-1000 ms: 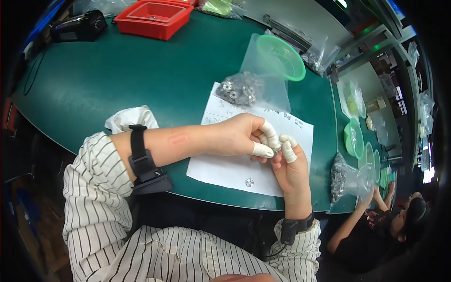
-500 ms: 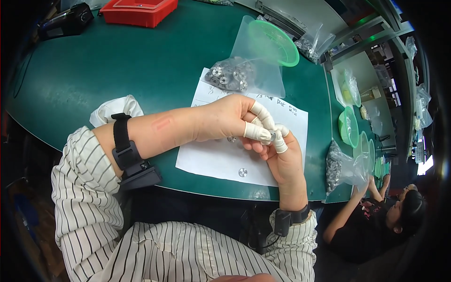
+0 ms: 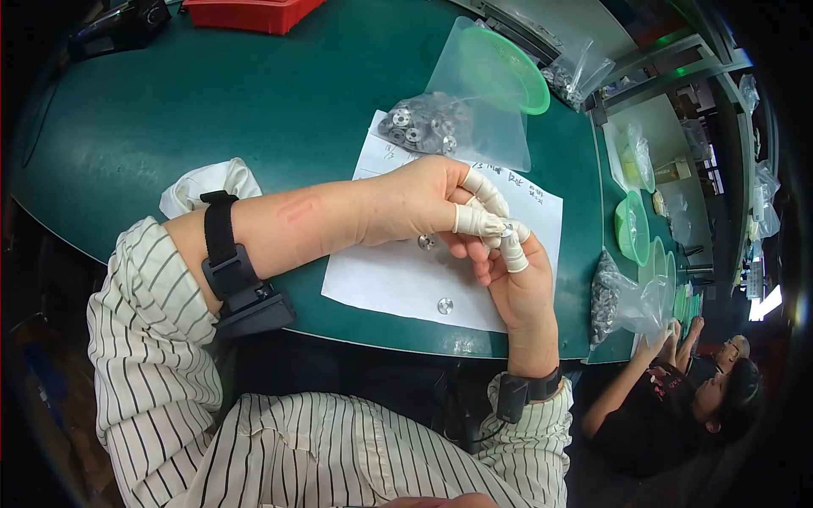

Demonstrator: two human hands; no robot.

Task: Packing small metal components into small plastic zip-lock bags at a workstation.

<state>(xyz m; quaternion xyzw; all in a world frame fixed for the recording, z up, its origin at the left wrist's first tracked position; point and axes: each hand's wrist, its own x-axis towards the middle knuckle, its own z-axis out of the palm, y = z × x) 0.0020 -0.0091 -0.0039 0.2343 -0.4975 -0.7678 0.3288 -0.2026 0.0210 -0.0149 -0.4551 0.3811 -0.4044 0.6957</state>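
Note:
My left hand (image 3: 428,196) and my right hand (image 3: 518,284) meet over a white paper sheet (image 3: 377,284), with white finger cots on several fingers. Between their pinched fingertips sits a small shiny metal part (image 3: 507,230), mostly covered by the fingers. A round metal disc with a centre hole (image 3: 445,306) lies on the paper near its front edge. Another metal disc (image 3: 426,242) lies just below my left hand, partly hidden by it. Past the hands, a clear plastic bag of metal discs (image 3: 419,127) rests on the far part of the sheet.
A green plastic basket (image 3: 535,91) stands behind the bag. A red bin (image 3: 254,15) and a black device (image 3: 118,30) are at the far left of the green table (image 3: 212,110). On the right lie another bag of metal parts (image 3: 604,296) and green baskets (image 3: 632,227), near two seated people.
Both hands have shifted slightly right, still together; the fingertips have turned and more of the metal part shows. The view has moved a little, and a second person's head now shows at right.

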